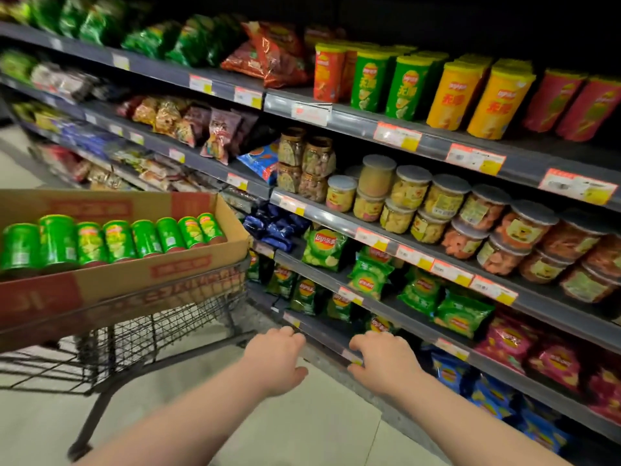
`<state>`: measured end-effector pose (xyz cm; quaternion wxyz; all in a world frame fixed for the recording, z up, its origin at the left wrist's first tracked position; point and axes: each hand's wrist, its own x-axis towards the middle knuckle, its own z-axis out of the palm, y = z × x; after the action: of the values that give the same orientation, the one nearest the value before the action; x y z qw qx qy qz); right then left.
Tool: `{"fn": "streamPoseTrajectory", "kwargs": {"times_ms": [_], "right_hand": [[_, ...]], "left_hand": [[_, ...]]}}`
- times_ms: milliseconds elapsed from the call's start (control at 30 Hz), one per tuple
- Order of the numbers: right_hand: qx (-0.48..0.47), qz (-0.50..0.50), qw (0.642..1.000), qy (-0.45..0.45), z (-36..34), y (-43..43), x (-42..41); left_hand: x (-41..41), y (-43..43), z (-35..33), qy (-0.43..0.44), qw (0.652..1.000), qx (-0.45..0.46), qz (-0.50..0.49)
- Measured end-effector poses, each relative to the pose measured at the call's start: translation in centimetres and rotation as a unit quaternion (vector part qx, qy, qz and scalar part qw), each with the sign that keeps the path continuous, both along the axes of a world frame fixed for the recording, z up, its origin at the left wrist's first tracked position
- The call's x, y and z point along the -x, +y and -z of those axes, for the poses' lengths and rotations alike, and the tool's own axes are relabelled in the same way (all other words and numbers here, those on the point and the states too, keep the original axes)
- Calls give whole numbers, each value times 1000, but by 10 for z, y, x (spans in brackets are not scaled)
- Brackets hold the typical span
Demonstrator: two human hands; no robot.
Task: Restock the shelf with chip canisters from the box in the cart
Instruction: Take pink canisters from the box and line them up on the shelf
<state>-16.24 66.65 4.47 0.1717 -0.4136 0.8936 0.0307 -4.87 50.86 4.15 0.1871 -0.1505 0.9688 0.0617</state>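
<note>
A cardboard box [188, 264] rests on top of a wire cart [141, 334] at the left, holding a row of several green chip canisters [117, 242] lying on their sides. On the upper shelf [369, 112] at the right stand upright canisters: red, green [369, 84], yellow [453, 95] and dark red ones. My left hand [275, 358] and my right hand [383, 361] are stretched forward low in front of the bottom shelves, fingers loosely curled and apart, holding nothing. Neither hand touches the box or a canister.
Below the canister shelf are clear plastic snack tubs [447, 210], then green chip bags [369, 275], pink bags [514, 344] and blue bags [450, 375]. More snack bags fill the shelves running off to the far left. Pale floor lies under my arms.
</note>
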Motion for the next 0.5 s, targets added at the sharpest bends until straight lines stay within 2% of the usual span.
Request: {"fn": "streamPoseTrajectory", "kwargs": {"times_ms": [200, 500], "right_hand": [[2, -48, 999, -12, 2, -91, -25], [-2, -127, 992, 1, 0, -276, -64]], "left_hand": [[-36, -80, 4, 4, 999, -12, -40], [-102, -240, 4, 36, 987, -24, -153]]}}
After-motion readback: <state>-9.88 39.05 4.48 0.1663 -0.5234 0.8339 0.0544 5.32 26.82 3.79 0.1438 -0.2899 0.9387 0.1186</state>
